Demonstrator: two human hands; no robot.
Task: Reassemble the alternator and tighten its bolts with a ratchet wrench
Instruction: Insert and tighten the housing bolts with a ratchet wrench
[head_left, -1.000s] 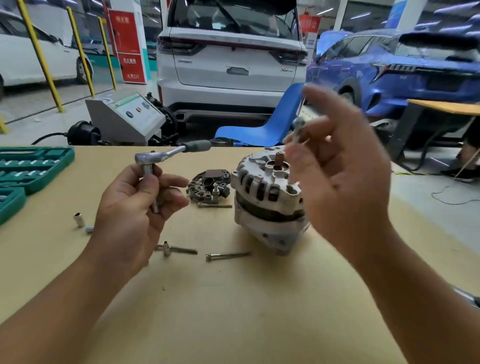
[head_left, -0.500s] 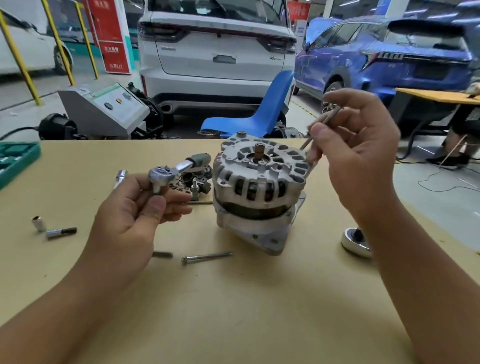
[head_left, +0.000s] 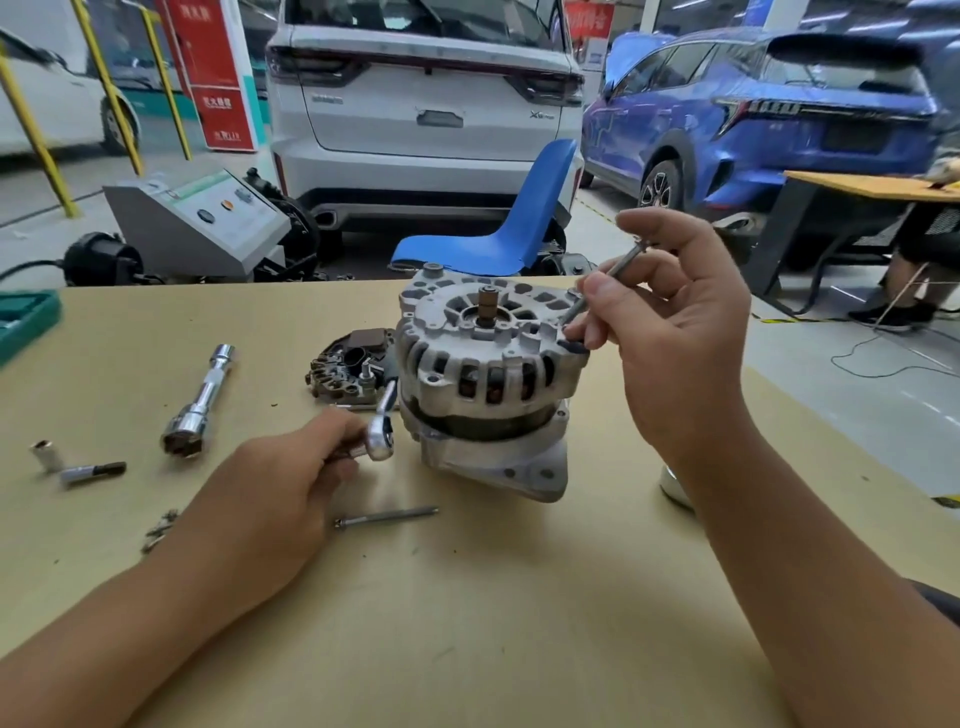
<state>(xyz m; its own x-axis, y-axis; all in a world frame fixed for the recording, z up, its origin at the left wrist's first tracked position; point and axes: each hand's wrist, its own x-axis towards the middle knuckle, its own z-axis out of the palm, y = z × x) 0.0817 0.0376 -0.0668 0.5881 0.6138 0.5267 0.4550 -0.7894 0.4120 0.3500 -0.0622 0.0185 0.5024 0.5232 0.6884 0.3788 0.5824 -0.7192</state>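
The silver alternator stands on the tan table, its slotted end and brown shaft facing up. My right hand pinches a long bolt and holds it slanted, tip down at the housing's right rim. My left hand rests low on the table and grips the ratchet wrench, whose head lies beside the alternator's left side. A second long bolt lies on the table in front of the alternator. The dark rectifier plate sits behind the wrench.
A chrome extension socket lies to the left, with two small sockets and several small screws nearer the left edge. A green tool case is at far left. A round metal part peeks from behind my right forearm.
My left hand has lowered the ratchet wrench to the table beside the alternator. My right hand has brought the bolt down to the housing's right rim. The view shifted right.
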